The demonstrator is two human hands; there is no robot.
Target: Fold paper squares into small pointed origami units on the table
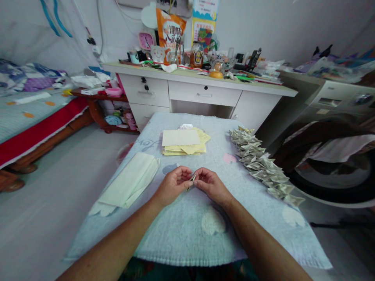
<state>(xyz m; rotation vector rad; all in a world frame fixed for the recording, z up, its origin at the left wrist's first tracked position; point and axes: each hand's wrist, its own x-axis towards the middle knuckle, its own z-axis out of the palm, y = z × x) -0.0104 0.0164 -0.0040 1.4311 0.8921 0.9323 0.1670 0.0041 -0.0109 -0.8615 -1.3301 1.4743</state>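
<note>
Near the middle of the cloth-covered table, my left hand (175, 184) and my right hand (211, 185) pinch a small folded piece of paper (191, 180) between them, fingers curled and thumbs pressed to it. Beyond the hands lies a stack of yellow paper (184, 150) with a pale sheet (180, 137) on top. Pale green folded sheets (129, 181) rest to the left. On the right, a long slanting row of folded grey paper pieces (258, 160) runs from the far edge towards the near right corner.
The table's blue patterned cloth (181, 234) hangs at the near edge. Behind stands a white desk (205, 91) with a cluttered top. A bed (38, 113) is at the left, a washing machine (334, 156) at the right.
</note>
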